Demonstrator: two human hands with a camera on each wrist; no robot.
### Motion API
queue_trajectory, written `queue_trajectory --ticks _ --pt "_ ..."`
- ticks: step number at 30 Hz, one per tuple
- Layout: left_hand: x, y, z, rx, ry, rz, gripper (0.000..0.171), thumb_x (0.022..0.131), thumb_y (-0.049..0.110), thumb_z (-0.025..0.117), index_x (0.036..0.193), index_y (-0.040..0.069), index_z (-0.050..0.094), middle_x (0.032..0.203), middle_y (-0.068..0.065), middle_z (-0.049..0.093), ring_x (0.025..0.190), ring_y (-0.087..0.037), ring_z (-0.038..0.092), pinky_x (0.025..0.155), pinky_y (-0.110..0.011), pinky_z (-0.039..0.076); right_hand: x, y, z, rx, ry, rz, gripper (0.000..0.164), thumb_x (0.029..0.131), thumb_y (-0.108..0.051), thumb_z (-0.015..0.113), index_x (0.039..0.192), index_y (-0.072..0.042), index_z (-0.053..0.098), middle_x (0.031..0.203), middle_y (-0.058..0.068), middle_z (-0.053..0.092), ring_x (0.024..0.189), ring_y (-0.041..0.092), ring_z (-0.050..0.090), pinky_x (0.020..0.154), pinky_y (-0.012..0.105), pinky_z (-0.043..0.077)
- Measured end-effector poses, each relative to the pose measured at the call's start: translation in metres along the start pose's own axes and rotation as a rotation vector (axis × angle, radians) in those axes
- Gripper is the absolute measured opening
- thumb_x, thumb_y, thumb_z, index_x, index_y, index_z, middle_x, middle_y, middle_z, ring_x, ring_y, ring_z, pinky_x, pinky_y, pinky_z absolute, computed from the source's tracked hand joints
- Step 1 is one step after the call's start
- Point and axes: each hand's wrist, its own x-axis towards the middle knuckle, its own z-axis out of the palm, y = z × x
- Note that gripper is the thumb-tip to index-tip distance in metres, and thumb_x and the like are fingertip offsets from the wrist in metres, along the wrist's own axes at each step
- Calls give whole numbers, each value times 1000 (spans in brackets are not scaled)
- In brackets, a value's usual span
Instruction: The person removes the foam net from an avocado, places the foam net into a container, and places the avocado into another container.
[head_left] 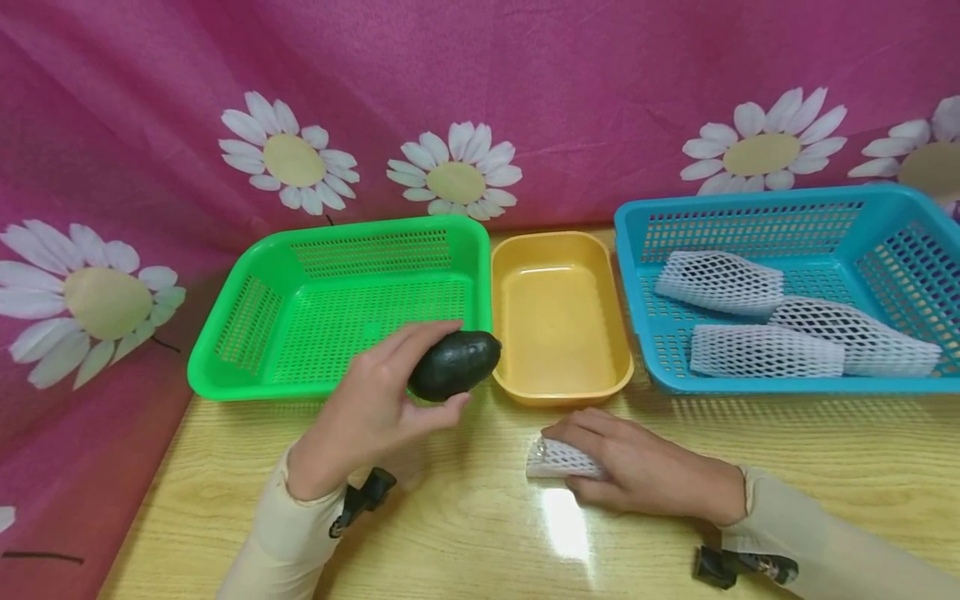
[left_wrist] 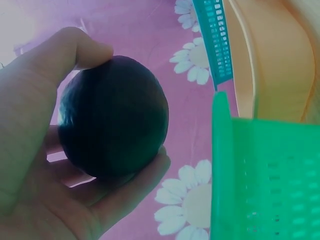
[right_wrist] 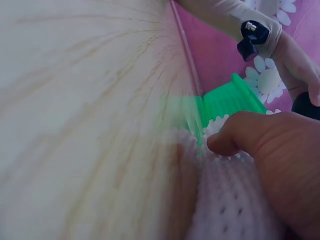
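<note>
A dark green avocado is held up in my left hand, between thumb and fingers, over the table just in front of the green basket. In the left wrist view the avocado appears end-on, rounded and almost black. My right hand grips a white foam net sleeve that lies on the table in front of the yellow tray. Seen from the right wrist, the thumb presses along the foam net near its scalloped open end; most of the sleeve's far side is hidden by the hand.
The yellow tray stands between the green basket and a blue basket at the right. Several white foam net sleeves lie inside the blue one. Behind them hangs a pink cloth with daisies.
</note>
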Motion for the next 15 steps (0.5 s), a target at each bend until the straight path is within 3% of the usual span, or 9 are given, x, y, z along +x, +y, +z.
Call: queue_trajectory --ticks 7,15 --pt "4 -14 -5 26 63 5 66 73 29 81 131 10 56 122 -8 66 105 -21 68 80 -33 61 -1 -2 -1 10 0 -8 52 86 -30 69 132 -12 55 119 -6 62 102 3 57 87 27 55" --pt "10 -31 -10 35 69 -52 64 75 30 80 130 8 57 120 -9 66 101 -23 68 77 -37 61 0 -4 -4 15 1 -10 50 85 -29 69 131 -13 55 117 -7 62 102 3 57 87 27 55"
